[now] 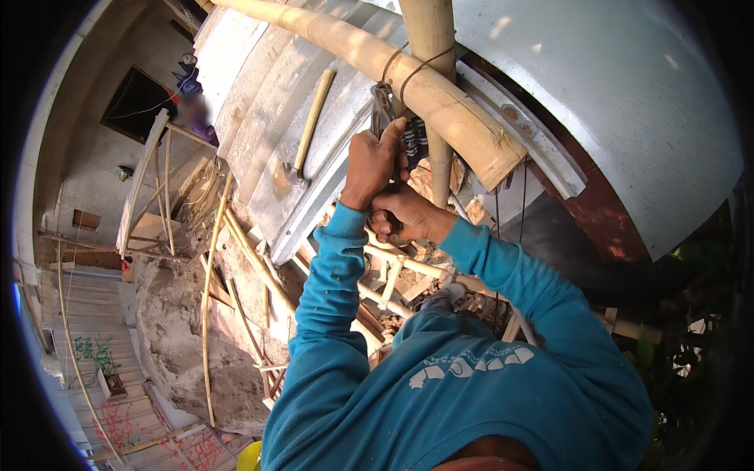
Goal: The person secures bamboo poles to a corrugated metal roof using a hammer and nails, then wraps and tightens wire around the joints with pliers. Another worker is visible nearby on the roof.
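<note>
The thick bamboo pole (440, 102) runs slantwise across the concrete wall (267, 102), and all positions below refer to it. An upright bamboo pole (433, 47) crosses it, lashed at the crossing with wire (408, 69). A hammer (308, 129) lies on the concrete ledge to the left of the thick pole. Your left hand (375, 161) sits just under the crossing, closed around a dark metal tool (382, 106) pointing up at the wire. Your right hand (408, 216) sits directly below the left, touching it, fingers curled; its contents cannot be determined.
</note>
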